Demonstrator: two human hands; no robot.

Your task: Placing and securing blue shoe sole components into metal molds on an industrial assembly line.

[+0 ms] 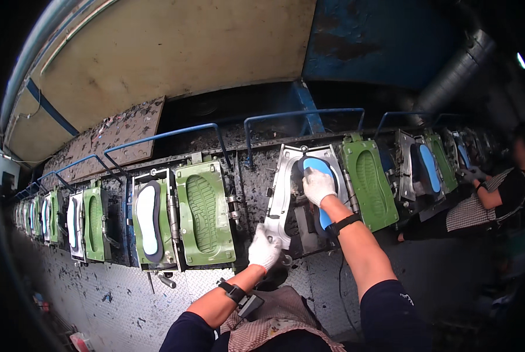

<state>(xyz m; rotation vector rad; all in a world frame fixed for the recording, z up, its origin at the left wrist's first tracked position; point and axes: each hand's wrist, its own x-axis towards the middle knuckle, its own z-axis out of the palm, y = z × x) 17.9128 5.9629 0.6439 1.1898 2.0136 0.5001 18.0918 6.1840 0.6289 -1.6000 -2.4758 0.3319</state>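
Observation:
In front of me, a shoe-sole mould lies hinged apart. Its silver metal frame [279, 199] is raised at the left, and a green plate [369, 185] with a sole-shaped hollow lies at the right. My right hand [319, 186], in a white glove, is closed on a blue insole [324, 219] over the middle of the mould; the palm hides part of it. Black sole material shows beside the insole. My left hand [264, 247], gloved too, has its fingers curled at the near left corner of the silver frame.
More moulds line the bench to both sides. The left one has a white insole [148, 218] beside its green plate [205, 212]. Blue rails [303, 114] run behind. At the right, another person [491, 196] works at a mould. Dark scraps litter the metal floor [116, 293].

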